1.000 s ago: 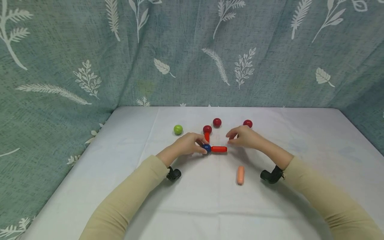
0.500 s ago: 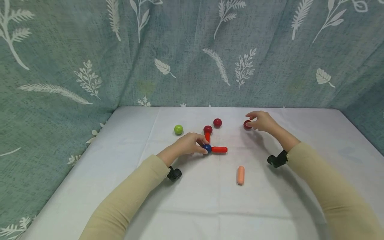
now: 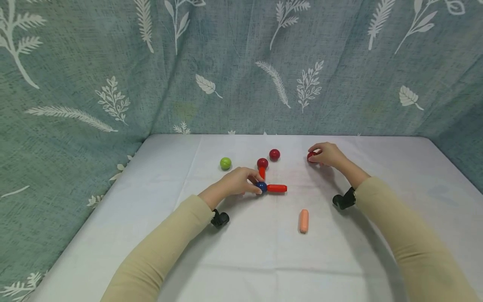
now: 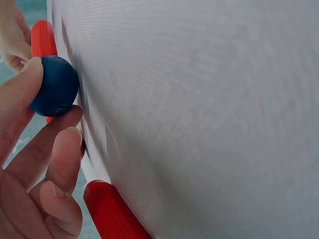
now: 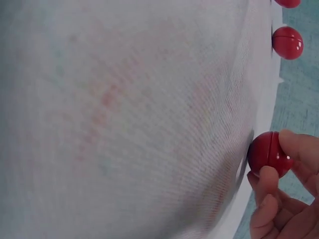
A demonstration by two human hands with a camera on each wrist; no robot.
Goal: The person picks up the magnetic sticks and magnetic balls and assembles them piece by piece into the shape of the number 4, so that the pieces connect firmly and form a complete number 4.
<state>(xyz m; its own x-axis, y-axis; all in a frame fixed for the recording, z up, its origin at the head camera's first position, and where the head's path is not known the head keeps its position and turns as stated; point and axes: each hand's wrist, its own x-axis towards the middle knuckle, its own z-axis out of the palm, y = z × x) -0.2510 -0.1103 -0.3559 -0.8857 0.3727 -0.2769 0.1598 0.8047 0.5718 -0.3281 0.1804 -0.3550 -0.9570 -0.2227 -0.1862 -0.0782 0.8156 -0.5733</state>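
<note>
Room to pass lies between two obstacles: rear red ball and right grip.

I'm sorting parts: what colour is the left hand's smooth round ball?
The smooth ball is dark blue, clearest in the left wrist view.

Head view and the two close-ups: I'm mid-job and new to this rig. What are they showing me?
There is no robot here: you are seeing a person's two bare hands. The head view comes from a camera worn on the head, looking forward and down. The close-ups come from the black cameras worn on the wrists, so they look turned sideways.

The left hand pinches a blue ball; the right hand pinches a red ball.

On the white cloth, one red rod extends right from the blue ball. A second red rod points toward the back, with a second red ball at its far end. A third red ball, a green ball and a salmon rod lie apart.
</note>
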